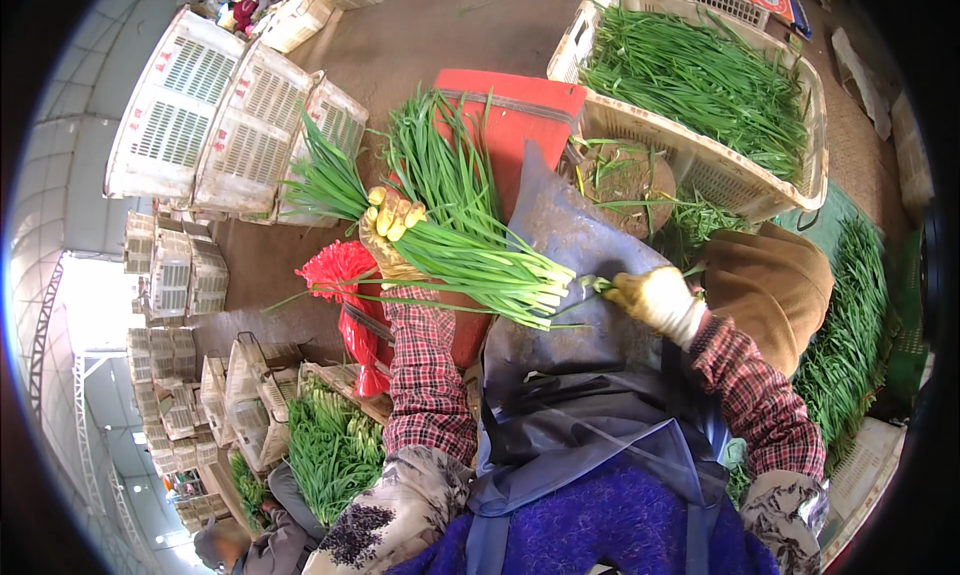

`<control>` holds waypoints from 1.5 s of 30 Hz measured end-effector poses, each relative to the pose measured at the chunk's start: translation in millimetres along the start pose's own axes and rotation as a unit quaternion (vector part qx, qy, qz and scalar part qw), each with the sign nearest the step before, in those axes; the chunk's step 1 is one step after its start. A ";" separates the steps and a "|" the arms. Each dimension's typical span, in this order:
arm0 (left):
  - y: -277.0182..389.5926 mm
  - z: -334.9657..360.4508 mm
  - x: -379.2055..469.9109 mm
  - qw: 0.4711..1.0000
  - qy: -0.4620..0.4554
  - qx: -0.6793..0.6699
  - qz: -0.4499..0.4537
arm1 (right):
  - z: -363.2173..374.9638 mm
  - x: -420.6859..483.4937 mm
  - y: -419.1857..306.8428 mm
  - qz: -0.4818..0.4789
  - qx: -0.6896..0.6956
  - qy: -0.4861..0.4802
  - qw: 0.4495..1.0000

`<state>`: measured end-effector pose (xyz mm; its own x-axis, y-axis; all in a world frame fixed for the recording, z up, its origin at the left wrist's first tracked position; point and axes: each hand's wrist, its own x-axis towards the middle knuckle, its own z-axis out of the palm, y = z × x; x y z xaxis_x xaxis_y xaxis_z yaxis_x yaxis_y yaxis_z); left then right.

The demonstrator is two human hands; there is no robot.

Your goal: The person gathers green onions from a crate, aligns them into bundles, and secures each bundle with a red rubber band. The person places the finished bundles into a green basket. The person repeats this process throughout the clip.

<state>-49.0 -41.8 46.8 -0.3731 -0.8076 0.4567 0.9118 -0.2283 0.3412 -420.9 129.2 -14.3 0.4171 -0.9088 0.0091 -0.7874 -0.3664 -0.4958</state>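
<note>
My left hand [388, 234], in a yellow-stained glove, grips a bunch of garlic chives [480, 271]. The pale stem ends point right, over my dark plastic apron [570, 215]. A few thin leaves stick out below the bunch. My right hand [654, 299], gloved with yellowed fingers, is just right of the stem ends, apart from them. Pinched at its fingertips is a small tuft of leaf scraps [598, 283], partly blurred. Beyond the held bunch, more loose chives [442, 159] lie on a red surface [517, 106] with a dark strap.
A white plastic crate [630, 110] full of chives stands at the upper right. Red plastic ties [349, 271] hang beside my left forearm. Brown cloth [769, 294] and heaped chives [847, 335] lie right. Stacked crates [202, 117] stand left. Another person [274, 537] works at lower left.
</note>
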 end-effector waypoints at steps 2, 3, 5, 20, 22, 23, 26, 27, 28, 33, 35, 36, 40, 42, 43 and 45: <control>-0.2 -0.8 -4.8 0.999 0.019 -0.019 0.035 | -6.8 -15.5 24.4 0.053 -0.101 -0.092 0.989; -0.6 -1.3 -6.1 0.998 0.037 -0.009 0.058 | -14.1 -19.1 30.8 0.119 -0.176 -0.216 0.953; -2.2 -1.5 -8.1 0.994 0.073 0.003 0.079 | -31.2 -24.0 24.3 0.157 -0.188 -0.167 0.955; 29.8 -23.5 -31.1 0.998 -0.039 0.039 0.037 | 21.2 -33.9 11.4 0.028 -0.146 -0.111 0.983; 34.7 -36.7 -27.4 0.992 -0.126 0.024 0.007 | -5.3 -34.0 13.3 0.085 -0.254 -0.164 0.949; 34.9 -43.3 -24.2 0.984 -0.175 0.020 0.000 | -17.6 -30.9 6.7 0.101 -0.256 -0.162 0.948; 33.3 -55.6 -12.5 0.970 -0.241 0.003 -0.020 | -26.1 -7.4 -35.3 -0.008 -0.160 0.016 0.987; 30.7 -56.9 -10.8 0.973 -0.229 -0.006 -0.019 | -20.5 -2.9 -47.7 -0.043 -0.154 0.057 0.985; 28.3 -56.3 -10.3 0.976 -0.216 -0.013 -0.016 | -9.8 6.5 -54.0 -0.032 -0.128 0.009 0.991; 13.1 -32.2 -14.7 0.988 -0.148 -0.038 -0.010 | 38.6 0.2 -8.4 -0.111 0.036 0.046 0.992; 6.7 -16.0 -9.9 0.990 -0.127 -0.052 -0.013 | 31.2 -20.1 25.5 0.072 -0.027 -0.079 0.994; 1.7 -6.3 -6.3 0.990 -0.120 -0.067 -0.018 | 17.6 -25.2 44.1 0.093 -0.147 -0.109 0.979; -32.2 38.0 35.0 0.989 -0.054 -0.114 -0.080 | -45.5 -24.5 57.3 0.199 -0.062 -0.168 0.964; -67.2 55.1 71.4 0.979 0.145 0.001 -0.144 | -62.2 -0.8 42.1 0.135 0.280 -0.052 0.949; -95.7 58.7 90.5 0.955 0.221 0.080 -0.183 | -64.1 13.9 34.0 0.092 0.467 -0.010 0.880; -157.7 61.7 123.9 0.890 0.214 0.279 -0.288 | -61.5 36.3 24.9 0.041 0.650 0.017 0.758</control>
<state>-249.7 -72.3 100.3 -0.5430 -0.8042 -0.2416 0.3174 -0.4629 0.8276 -453.2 74.8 27.1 0.3615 -0.9306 -0.0570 0.3125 0.1786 -0.9330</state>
